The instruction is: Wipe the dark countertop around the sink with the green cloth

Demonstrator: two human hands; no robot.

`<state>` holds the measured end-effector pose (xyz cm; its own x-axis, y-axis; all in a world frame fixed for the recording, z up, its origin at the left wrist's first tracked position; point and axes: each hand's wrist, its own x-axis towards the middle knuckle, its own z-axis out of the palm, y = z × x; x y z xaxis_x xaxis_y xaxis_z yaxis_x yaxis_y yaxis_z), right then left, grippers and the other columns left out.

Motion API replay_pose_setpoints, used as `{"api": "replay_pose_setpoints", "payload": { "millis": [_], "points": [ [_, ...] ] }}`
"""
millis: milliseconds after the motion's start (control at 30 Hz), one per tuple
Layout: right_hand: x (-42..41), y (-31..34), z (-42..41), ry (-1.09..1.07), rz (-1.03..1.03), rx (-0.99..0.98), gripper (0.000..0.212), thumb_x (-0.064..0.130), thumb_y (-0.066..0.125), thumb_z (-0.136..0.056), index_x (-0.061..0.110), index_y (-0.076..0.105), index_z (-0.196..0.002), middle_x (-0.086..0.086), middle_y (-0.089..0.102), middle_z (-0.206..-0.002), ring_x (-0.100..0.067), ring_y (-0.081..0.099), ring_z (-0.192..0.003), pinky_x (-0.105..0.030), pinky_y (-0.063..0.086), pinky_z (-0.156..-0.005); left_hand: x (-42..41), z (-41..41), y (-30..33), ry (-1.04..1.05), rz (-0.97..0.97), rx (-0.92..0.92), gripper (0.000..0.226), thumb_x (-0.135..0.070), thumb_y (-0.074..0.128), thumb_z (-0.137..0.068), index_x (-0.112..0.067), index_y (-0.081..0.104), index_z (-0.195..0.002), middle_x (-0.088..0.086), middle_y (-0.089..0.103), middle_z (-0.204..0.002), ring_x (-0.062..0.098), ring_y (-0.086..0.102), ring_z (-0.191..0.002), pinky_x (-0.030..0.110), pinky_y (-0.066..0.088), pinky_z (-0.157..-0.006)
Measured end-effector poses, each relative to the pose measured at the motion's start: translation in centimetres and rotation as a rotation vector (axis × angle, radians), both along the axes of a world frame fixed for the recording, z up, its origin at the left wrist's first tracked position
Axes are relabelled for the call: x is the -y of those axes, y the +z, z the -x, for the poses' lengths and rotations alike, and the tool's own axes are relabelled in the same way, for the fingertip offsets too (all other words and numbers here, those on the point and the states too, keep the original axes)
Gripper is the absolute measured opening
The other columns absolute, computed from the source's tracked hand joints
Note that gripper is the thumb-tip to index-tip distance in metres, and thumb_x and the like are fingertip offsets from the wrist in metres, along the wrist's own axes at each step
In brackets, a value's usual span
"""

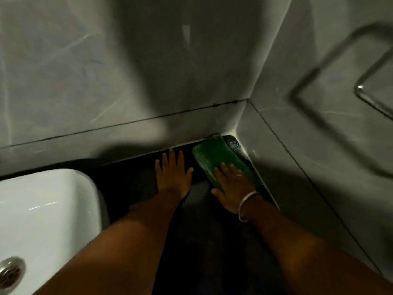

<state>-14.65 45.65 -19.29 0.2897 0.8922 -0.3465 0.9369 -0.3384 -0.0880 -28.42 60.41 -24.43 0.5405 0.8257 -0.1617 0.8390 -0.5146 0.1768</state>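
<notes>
Only one view here, the head camera looking down into the back right corner of a bathroom counter. The dark countertop runs from the white sink on the left over to where the two grey tiled walls meet.

The green cloth is spread flat on the countertop, pushed almost into that corner, with its far end close against the back wall and its right edge running along the side wall. There's a small wet, shiny patch of counter showing right in the corner just past the cloth.

The right hand is laid flat on the near end of the cloth, palm down, fingers stretched out and slightly spread, so it's pressing rather than gripping. There's a thin bangle on that wrist.

The left hand is also flat and open, palm down on the bare countertop just beside the cloth, fingers spread and pointing at the back wall. It's not holding anything and isn't touching the cloth as far as I can see.

The sink's metal drain peeks in at the bottom left. A metal towel rail is on the right wall, pretty blurry, throwing a big shadow across the tiles.
</notes>
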Motion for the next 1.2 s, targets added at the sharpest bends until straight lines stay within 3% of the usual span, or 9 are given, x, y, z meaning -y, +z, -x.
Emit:
{"api": "replay_pose_setpoints", "payload": {
  "millis": [133, 267, 467, 700, 767, 867, 1067, 1200],
  "points": [
    [-4.8, -1.6, -1.7, -0.016, -0.091, -0.023, 0.068, 0.046, 0.033, -0.098, 0.018, 0.005, -0.152, -0.012, 0.0, -0.162, -0.033, -0.001, -0.148, -0.044, 0.006, -0.12, 0.7, 0.5, -1.6, 0.073, -0.01, 0.082, 0.073, -0.06, 0.027, -0.094, -0.024, 0.012, -0.156, 0.012, 0.007, -0.165, 0.032, 0.003, -0.152, 0.054, -0.002, -0.12],
    [-7.4, -4.3, -3.3, -0.061, -0.108, -0.009, 0.072, 0.046, 0.036, -0.096, 0.018, 0.0, -0.152, -0.014, -0.003, -0.162, -0.037, 0.0, -0.147, -0.047, 0.008, -0.119, 0.6, 0.3, -2.0, 0.076, -0.091, 0.116, 0.072, -0.058, 0.031, -0.092, -0.023, 0.021, -0.154, 0.015, 0.017, -0.163, 0.034, 0.012, -0.151, 0.056, 0.005, -0.119],
    [-9.3, -5.7, -6.8, -0.212, -0.178, 0.041, 0.071, 0.045, 0.036, -0.09, 0.02, 0.011, -0.151, -0.015, 0.015, -0.16, -0.042, 0.018, -0.142, -0.05, 0.018, -0.117, 0.6, 0.1, -1.5, 0.075, -0.082, 0.076, 0.073, -0.056, 0.03, -0.093, -0.024, 0.014, -0.156, 0.015, 0.01, -0.165, 0.032, 0.007, -0.152, 0.057, 0.004, -0.12],
    [2.3, -4.7, -2.9, -0.399, -0.208, 0.055, 0.071, 0.039, 0.047, -0.089, 0.015, 0.021, -0.15, -0.023, 0.028, -0.154, -0.045, 0.032, -0.136, -0.054, 0.03, -0.109, 0.6, 0.3, -1.0, 0.067, -0.045, 0.081, 0.074, -0.057, 0.027, -0.093, -0.023, 0.01, -0.156, 0.016, 0.006, -0.165, 0.033, 0.005, -0.152, 0.059, 0.003, -0.12],
    [4.2, -4.6, -2.0, -0.427, -0.099, 0.053, 0.074, 0.042, 0.045, -0.09, 0.016, 0.012, -0.152, -0.022, 0.021, -0.157, -0.046, 0.025, -0.139, -0.055, 0.026, -0.111, 0.6, 0.2, -1.1, 0.07, -0.046, 0.092, 0.074, -0.056, 0.029, -0.092, -0.022, 0.014, -0.156, 0.017, 0.01, -0.164, 0.034, 0.008, -0.151, 0.06, 0.004, -0.119],
    [0.2, -5.0, -3.6, -0.415, -0.044, 0.108, 0.077, 0.047, 0.037, -0.092, 0.017, -0.001, -0.152, -0.02, 0.008, -0.16, -0.044, 0.013, -0.143, -0.052, 0.017, -0.115, 0.5, 0.1, -1.5, 0.075, -0.068, 0.116, 0.074, -0.056, 0.029, -0.089, -0.02, 0.022, -0.154, 0.02, 0.018, -0.162, 0.037, 0.016, -0.149, 0.062, 0.007, -0.119],
    [-10.0, -5.7, -6.6, -0.414, -0.13, 0.091, 0.075, 0.045, 0.038, -0.093, 0.012, 0.005, -0.152, -0.023, 0.013, -0.158, -0.046, 0.015, -0.142, -0.051, 0.012, -0.116, 0.4, 0.2, -2.5, 0.069, -0.126, 0.111, 0.075, -0.056, 0.033, -0.086, -0.019, 0.028, -0.152, 0.02, 0.025, -0.159, 0.037, 0.022, -0.147, 0.061, 0.01, -0.116],
    [0.4, -5.0, -4.3, -0.31, -0.16, 0.048, 0.073, 0.046, 0.037, -0.09, 0.014, 0.011, -0.151, -0.025, 0.022, -0.155, -0.048, 0.026, -0.137, -0.053, 0.026, -0.112, 0.4, 0.4, -1.8, 0.056, -0.089, 0.099, 0.074, -0.057, 0.031, -0.09, -0.02, 0.022, -0.154, 0.02, 0.018, -0.162, 0.036, 0.015, -0.15, 0.06, 0.006, -0.118]
  ]
}}
